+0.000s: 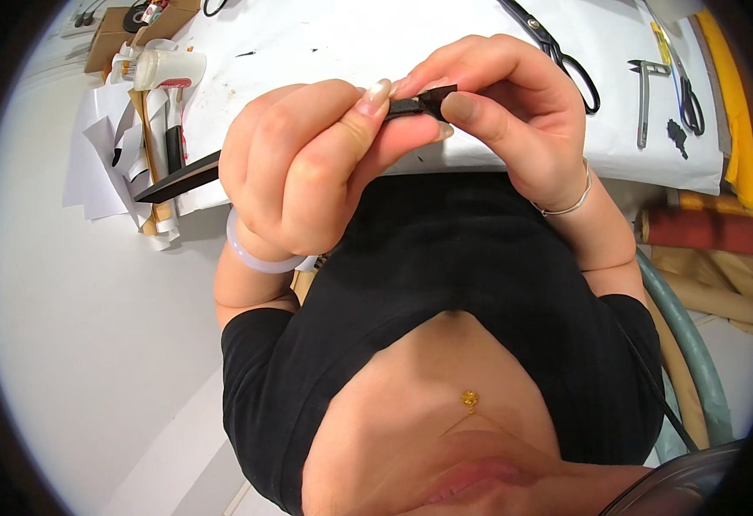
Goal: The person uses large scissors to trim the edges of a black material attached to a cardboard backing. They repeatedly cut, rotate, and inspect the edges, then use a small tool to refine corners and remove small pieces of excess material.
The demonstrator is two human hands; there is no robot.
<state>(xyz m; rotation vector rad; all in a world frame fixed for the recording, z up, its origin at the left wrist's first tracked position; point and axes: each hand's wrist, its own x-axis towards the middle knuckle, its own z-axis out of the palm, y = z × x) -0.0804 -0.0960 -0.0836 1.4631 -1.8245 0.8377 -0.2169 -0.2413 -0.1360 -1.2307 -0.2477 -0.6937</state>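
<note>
A long flat black strap (185, 179) runs through my closed left hand (295, 159), and its tail sticks out at the lower left. The strap's other end shows between the two hands, pinched by the left thumb and fingers. My right hand (527, 116) is closed on a small black piece (439, 100) at that end, held between thumb and fingers. Whether this piece is part of the strap or separate, I cannot tell. Both hands are raised over the near edge of the white-covered table (342, 47), fingertips close together.
Large black scissors (548, 41) lie beyond my right hand. Farther right are a metal caliper (645, 103), another pair of scissors (691, 107) and a black scrap (676, 138). A white jar (168, 69), papers (101, 146) and a cardboard box (110, 39) crowd the left. Material rolls (703, 230) sit lower right.
</note>
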